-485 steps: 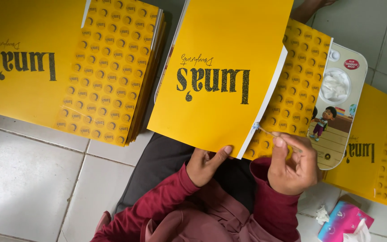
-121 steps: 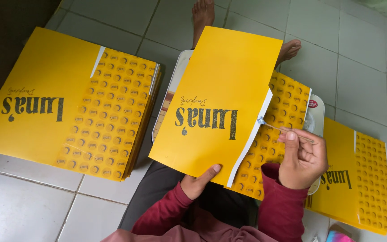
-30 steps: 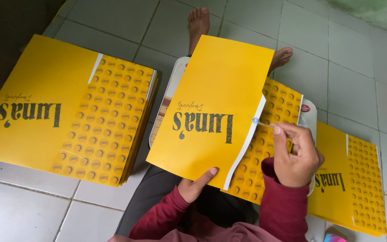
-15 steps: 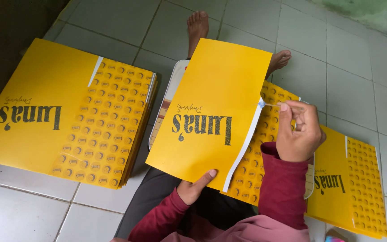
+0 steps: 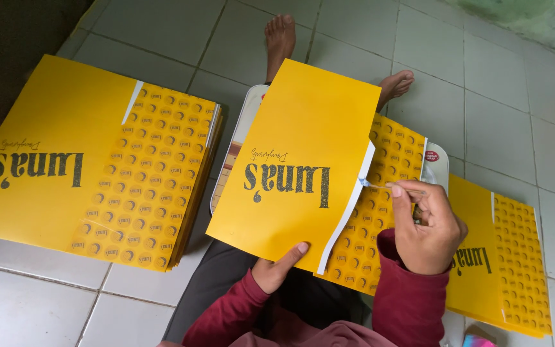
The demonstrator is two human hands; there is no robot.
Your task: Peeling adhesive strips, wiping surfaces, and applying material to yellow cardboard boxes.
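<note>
We see 2 stacks of yellow card sheets [image 5: 91, 167] [image 5: 502, 257] flanking us on the tiled floor [image 5: 483, 83]; the folded yellow sheet [image 5: 303, 173] rests on our lap, left hand [image 5: 277, 270] steadying it while right hand [image 5: 428, 225] fingers pinch a thin brush [image 5: 380, 186] at its white flap

a thick stack of flat yellow card sheets [image 5: 91, 173] lies at the left on the pale tiled floor [image 5: 502, 77], each sheet plain on one part and patterned with round spots on the other. a second, thinner stack of the same sheets [image 5: 509, 257] lies at the right, near edge. a white tray [image 5: 438, 170] shows in the middle, mostly covered. two bare feet [image 5: 281, 35] rest on the tiles at the far side. a dark wall [image 5: 8, 38] runs along the far left.
</note>
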